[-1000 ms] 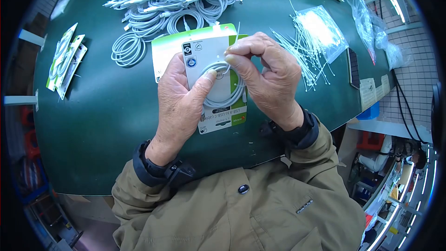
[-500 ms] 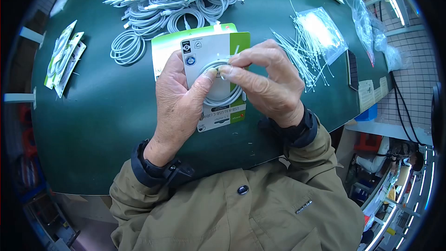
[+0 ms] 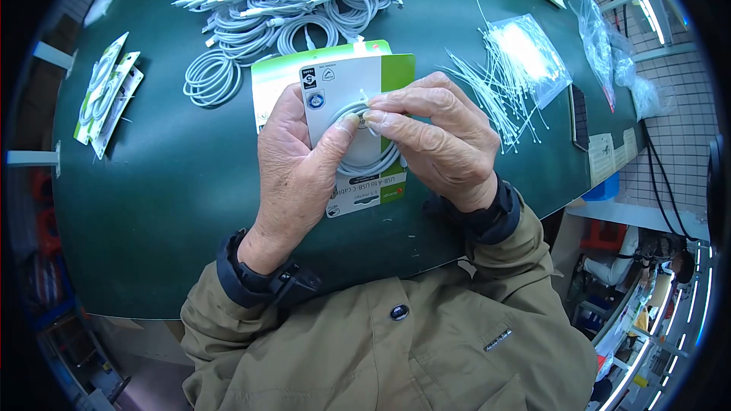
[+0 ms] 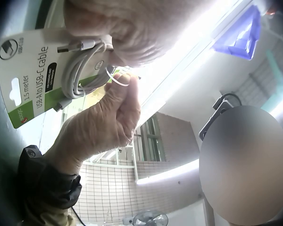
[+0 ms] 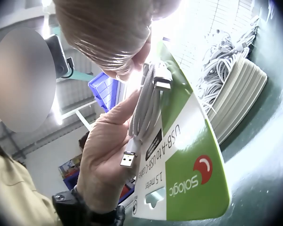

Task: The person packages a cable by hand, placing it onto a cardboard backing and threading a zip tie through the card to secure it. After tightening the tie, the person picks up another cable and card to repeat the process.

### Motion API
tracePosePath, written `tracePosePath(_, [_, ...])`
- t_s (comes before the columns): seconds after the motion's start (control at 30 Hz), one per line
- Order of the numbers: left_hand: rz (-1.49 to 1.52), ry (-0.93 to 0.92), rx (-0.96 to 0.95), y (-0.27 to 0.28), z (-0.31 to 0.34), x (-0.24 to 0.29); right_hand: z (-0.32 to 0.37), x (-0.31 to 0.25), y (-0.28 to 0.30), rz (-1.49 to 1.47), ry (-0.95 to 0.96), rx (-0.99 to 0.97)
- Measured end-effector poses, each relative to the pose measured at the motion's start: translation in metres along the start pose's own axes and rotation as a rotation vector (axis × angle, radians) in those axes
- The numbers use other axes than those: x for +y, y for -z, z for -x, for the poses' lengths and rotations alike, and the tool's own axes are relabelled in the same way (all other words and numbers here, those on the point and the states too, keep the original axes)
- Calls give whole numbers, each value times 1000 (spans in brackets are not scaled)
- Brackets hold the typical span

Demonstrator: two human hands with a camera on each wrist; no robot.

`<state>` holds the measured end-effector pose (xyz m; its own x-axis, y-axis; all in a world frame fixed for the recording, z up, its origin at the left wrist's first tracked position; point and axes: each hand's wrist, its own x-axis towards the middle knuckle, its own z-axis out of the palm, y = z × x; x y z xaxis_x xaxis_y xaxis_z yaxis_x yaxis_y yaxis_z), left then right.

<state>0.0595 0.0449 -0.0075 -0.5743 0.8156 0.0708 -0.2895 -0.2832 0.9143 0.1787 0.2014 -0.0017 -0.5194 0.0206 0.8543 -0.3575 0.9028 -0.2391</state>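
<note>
The left hand (image 3: 293,164) grips a white and green card (image 3: 343,84), its thumb pressing a coiled white cable (image 3: 365,164) against the card's face. Thumb and index finger of the right hand (image 3: 449,141) pinch a thin white tie at the top of the coil, close to the left thumb. In the left wrist view the tie (image 4: 117,81) curves out from the coil to the right hand's fingertips (image 4: 122,81). A USB-A plug (image 5: 128,159) hangs at the coil's edge in the right wrist view.
A pile of coiled cables (image 3: 304,0) lies at the back, beside a stack of cards (image 3: 320,61). Carded cables (image 3: 106,99) lie at left. Loose ties (image 3: 495,84), a clear bag (image 3: 533,61) and a phone (image 3: 579,116) are at right.
The right hand has moved down and in toward the left thumb. The tie's end, which stood up above the coil, now shows only as a short piece near the fingertips.
</note>
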Motion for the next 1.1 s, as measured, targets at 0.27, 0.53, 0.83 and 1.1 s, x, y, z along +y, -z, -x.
tracePosePath(0.27, [-11,-2,6,0,0,-2,-1,0,1,3,-27,-24])
tracePosePath(0.53, [-47,-13,-9,-1,1,-1,-1,1,0,44,-51,-33])
tracePosePath(0.83, [-121,-67,4,-2,3,-7,-10,1,3,3,-158,-69])
tracePosePath(1.1, [-142,-81,4,-2,4,-4,-10,-3,8,81,-27,-104])
